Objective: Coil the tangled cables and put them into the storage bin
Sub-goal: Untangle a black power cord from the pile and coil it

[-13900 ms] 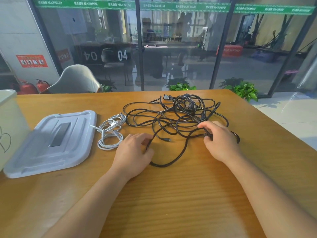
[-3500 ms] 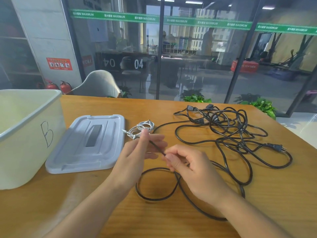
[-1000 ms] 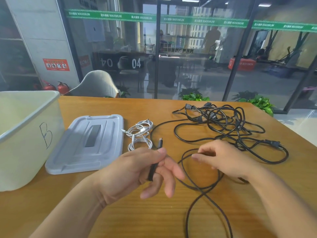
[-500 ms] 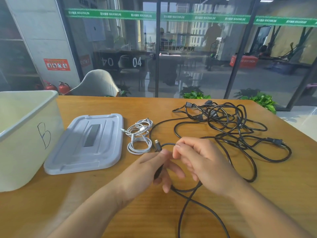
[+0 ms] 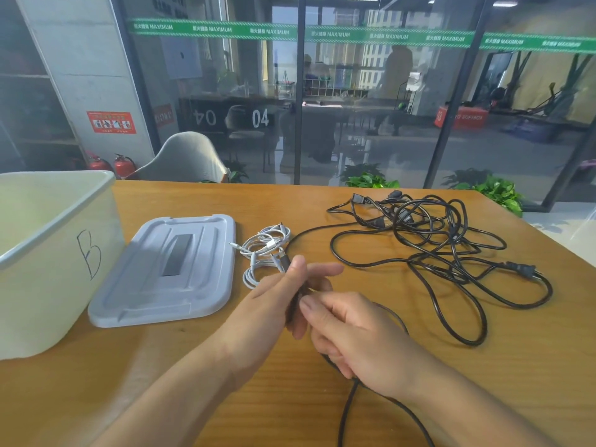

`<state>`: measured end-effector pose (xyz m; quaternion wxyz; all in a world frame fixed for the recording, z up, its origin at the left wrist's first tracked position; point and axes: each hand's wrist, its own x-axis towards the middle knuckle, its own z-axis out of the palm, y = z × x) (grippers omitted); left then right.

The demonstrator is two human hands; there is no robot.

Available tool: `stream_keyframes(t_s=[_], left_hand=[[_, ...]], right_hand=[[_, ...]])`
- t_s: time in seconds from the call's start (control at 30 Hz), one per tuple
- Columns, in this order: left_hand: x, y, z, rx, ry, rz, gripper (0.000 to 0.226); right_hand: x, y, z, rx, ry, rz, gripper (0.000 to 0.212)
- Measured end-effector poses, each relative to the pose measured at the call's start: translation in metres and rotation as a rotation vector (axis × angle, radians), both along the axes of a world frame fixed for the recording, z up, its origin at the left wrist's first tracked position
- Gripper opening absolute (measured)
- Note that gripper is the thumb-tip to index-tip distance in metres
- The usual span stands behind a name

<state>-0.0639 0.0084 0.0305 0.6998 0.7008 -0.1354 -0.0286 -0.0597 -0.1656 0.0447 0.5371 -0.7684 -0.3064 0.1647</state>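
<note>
Head view: the left hand [image 5: 274,304] pinches a black cable [image 5: 416,253] near its plug end, thumb over fingers. The right hand [image 5: 351,333] has its grip curled round the same cable just beside it. The tangle lies beyond on the table [image 5: 322,398]; the bin [image 5: 48,253] stands far left of the grip.

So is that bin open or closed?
Open. The bin has no cover on; its lid lies flat on the table beside it.
</note>
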Motion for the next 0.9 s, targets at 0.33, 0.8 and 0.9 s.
stream_keyframes(t_s=[0.33, 0.8, 0.9], left_hand=[[-0.011, 0.007, 0.03, -0.496, 0.09, -0.072, 0.047], [-0.021, 0.017, 0.04, -0.281, 0.203, -0.376, 0.041], [-0.021, 0.017, 0.038, -0.182, 0.202, -0.398, 0.042]], right_hand=[[0.0, 0.005, -0.007, -0.105, 0.197, 0.314, 0.046], [0.048, -0.058, 0.016, -0.52, -0.218, 0.063, 0.04], [0.051, -0.063, 0.017, -0.582, -0.297, 0.033, 0.033]])
